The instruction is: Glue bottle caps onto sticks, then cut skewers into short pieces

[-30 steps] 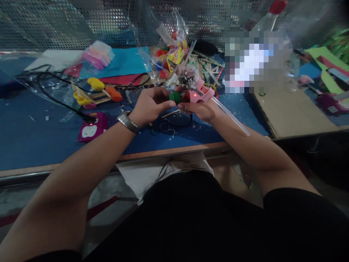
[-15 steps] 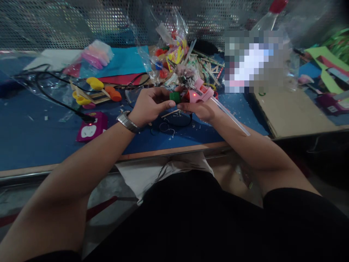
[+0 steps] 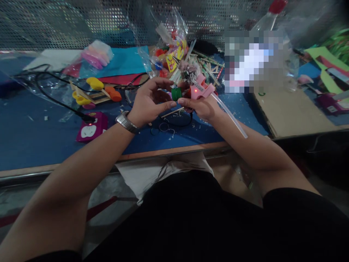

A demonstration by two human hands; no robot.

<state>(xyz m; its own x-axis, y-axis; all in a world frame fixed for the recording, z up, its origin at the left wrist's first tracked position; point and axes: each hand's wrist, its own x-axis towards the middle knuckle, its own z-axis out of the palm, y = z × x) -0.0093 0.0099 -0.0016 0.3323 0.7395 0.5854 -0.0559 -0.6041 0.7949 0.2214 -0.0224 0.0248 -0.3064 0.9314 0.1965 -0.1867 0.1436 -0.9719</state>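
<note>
A pink hot glue gun (image 3: 201, 90) with a glowing red light and a clear glue stick out of its back is held in my right hand (image 3: 200, 105). The same hand's thumb and fingertips pinch a green bottle cap (image 3: 176, 94). To the left of the cap, my left hand (image 3: 149, 100) is open, thumb and fingers curved apart; whether a fingertip still brushes the cap I cannot tell. The glue gun's nozzle is hidden.
Left of my hands stands a purple power socket box (image 3: 92, 127) with a black cable (image 3: 60, 100) plugged in. Behind it lies a stick frame (image 3: 95, 96) with yellow and orange caps. Wooden sticks (image 3: 209, 69), plastic bags (image 3: 174, 22) and cardboard (image 3: 294, 112) lie farther back and right.
My left fingers have spread and drawn off the green bottle cap. The cap has shifted slightly right and turned, and now sits at my right fingertips.
</note>
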